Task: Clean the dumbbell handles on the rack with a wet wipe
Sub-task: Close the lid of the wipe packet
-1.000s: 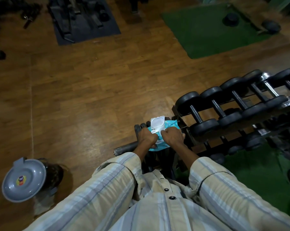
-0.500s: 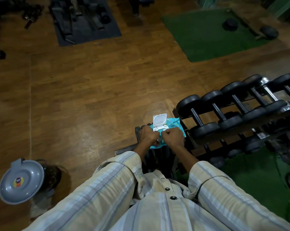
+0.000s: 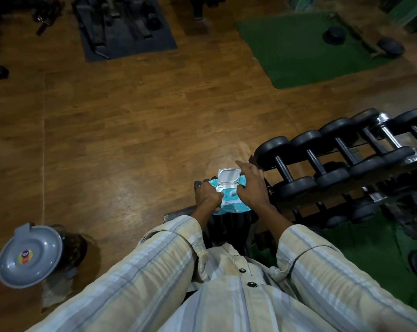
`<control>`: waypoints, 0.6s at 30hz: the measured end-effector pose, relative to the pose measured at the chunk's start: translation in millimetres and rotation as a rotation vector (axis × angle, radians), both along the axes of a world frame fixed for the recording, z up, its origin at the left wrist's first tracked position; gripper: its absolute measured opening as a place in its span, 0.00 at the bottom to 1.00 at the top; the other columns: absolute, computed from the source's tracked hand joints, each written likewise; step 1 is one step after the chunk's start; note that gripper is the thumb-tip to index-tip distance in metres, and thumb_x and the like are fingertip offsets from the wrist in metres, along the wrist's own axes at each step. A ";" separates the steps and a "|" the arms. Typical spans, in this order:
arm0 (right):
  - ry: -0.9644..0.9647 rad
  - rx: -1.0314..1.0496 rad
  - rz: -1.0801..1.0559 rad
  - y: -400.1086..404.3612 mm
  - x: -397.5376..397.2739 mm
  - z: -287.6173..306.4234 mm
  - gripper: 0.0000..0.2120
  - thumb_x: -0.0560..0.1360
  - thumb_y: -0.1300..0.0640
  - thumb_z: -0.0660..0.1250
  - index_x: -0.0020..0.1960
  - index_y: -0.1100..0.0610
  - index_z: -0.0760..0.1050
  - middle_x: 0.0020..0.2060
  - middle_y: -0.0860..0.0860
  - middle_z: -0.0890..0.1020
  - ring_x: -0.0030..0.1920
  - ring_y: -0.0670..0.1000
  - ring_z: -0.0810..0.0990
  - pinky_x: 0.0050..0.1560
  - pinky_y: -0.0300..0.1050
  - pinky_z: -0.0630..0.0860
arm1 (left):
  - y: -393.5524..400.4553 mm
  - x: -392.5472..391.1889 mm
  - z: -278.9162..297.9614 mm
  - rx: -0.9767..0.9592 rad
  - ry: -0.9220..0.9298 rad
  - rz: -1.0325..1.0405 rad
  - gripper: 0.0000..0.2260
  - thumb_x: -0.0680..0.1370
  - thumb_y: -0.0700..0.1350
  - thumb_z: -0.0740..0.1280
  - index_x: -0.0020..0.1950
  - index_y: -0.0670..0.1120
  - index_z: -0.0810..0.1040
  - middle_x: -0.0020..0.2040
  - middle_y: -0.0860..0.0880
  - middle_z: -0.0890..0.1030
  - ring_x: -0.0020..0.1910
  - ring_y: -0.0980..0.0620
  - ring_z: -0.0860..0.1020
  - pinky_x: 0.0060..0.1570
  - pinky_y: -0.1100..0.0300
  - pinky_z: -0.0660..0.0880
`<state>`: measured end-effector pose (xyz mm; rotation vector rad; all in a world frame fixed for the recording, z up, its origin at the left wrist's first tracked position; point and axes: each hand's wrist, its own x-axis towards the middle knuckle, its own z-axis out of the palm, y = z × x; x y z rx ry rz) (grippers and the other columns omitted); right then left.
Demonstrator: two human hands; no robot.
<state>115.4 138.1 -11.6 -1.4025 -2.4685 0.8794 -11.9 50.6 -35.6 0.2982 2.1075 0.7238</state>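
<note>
Two hands meet at the crinkly teal wipe pack (image 3: 229, 203): left hand (image 3: 208, 196) pinching at its white opening, right hand (image 3: 251, 185) spread flat beside the flipped-up lid (image 3: 228, 175).

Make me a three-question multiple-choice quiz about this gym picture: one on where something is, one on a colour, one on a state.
1. Where does the grey bin lid lie?
A. on the rack
B. on the floor at lower left
C. on the green mat

2. What colour is the wipe pack?
A. red
B. turquoise
C. black

3. How is the pack's white flap?
A. flipped open
B. snapped shut
C. torn off

Answers:
1 B, the lid sits on the wooden floor, far left of the dumbbell rack.
2 B, turquoise shows between the left hand and right hand.
3 A, the flap stands up, hinged back from the opening.
</note>
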 end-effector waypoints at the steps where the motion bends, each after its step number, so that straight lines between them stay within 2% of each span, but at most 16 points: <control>1: -0.008 0.000 0.057 0.3 1.0 -0.4 0.36 0.66 0.63 0.64 0.74 0.47 0.70 0.67 0.49 0.73 0.64 0.56 0.70 0.65 0.50 0.72 | -0.1 0.0 0.5 -0.002 0.004 0.012 0.13 0.73 0.40 0.76 0.46 0.49 0.72 0.58 0.42 0.79 0.44 0.41 0.86 0.28 0.46 0.83; 2: 0.015 0.002 0.083 -1.8 2.4 0.0 0.34 0.65 0.61 0.64 0.72 0.48 0.72 0.65 0.48 0.74 0.63 0.56 0.72 0.64 0.51 0.73 | 0.4 0.1 1.0 -0.012 0.007 0.024 0.15 0.73 0.38 0.74 0.42 0.51 0.69 0.59 0.42 0.78 0.44 0.40 0.86 0.29 0.46 0.83; 4: 0.087 0.047 0.065 -9.3 10.8 4.0 0.28 0.65 0.59 0.64 0.65 0.49 0.74 0.59 0.47 0.75 0.59 0.53 0.74 0.58 0.51 0.75 | 0.5 0.3 0.8 -0.013 -0.011 0.060 0.14 0.73 0.36 0.72 0.43 0.51 0.68 0.60 0.42 0.76 0.43 0.39 0.85 0.25 0.46 0.82; 6: 0.087 0.132 0.075 -16.6 23.1 5.8 0.25 0.65 0.58 0.65 0.63 0.49 0.73 0.55 0.46 0.76 0.57 0.51 0.75 0.53 0.47 0.76 | 1.4 0.0 -0.6 -0.013 -0.051 0.135 0.14 0.73 0.35 0.71 0.53 0.47 0.72 0.59 0.42 0.77 0.40 0.39 0.85 0.20 0.50 0.79; 8: 0.011 0.201 0.178 -21.5 34.8 0.9 0.25 0.66 0.57 0.66 0.64 0.50 0.75 0.56 0.48 0.78 0.57 0.52 0.76 0.54 0.49 0.78 | 2.2 0.8 -0.8 -0.008 -0.080 0.210 0.18 0.74 0.35 0.70 0.62 0.44 0.71 0.58 0.41 0.78 0.36 0.39 0.85 0.19 0.53 0.76; 12: -0.195 0.221 0.337 -31.7 45.7 -17.3 0.25 0.66 0.58 0.67 0.64 0.51 0.80 0.60 0.49 0.80 0.58 0.55 0.76 0.56 0.53 0.78 | 4.6 1.4 -0.2 0.043 -0.116 0.289 0.15 0.77 0.39 0.64 0.63 0.43 0.71 0.56 0.37 0.81 0.37 0.38 0.85 0.20 0.53 0.78; 14: -0.224 0.186 0.327 -39.0 45.4 -18.9 0.27 0.67 0.59 0.67 0.66 0.50 0.79 0.63 0.49 0.80 0.60 0.55 0.76 0.57 0.53 0.78 | 2.5 2.3 4.6 0.046 -0.133 0.293 0.18 0.76 0.42 0.67 0.64 0.43 0.70 0.56 0.38 0.83 0.37 0.40 0.85 0.21 0.51 0.79; 16: -0.241 0.162 0.318 -42.0 44.7 -18.1 0.28 0.68 0.60 0.67 0.68 0.49 0.77 0.65 0.48 0.80 0.61 0.54 0.75 0.58 0.52 0.77 | -1.0 6.0 14.9 0.056 -0.117 0.273 0.23 0.72 0.44 0.75 0.64 0.44 0.71 0.56 0.40 0.82 0.40 0.41 0.86 0.24 0.49 0.82; 18: -0.277 0.139 0.323 -41.4 43.7 -15.2 0.29 0.69 0.59 0.68 0.70 0.48 0.76 0.66 0.48 0.79 0.63 0.55 0.74 0.60 0.52 0.77 | -3.8 10.3 21.2 0.040 -0.056 0.181 0.29 0.68 0.45 0.82 0.64 0.42 0.74 0.58 0.42 0.81 0.49 0.42 0.85 0.38 0.48 0.85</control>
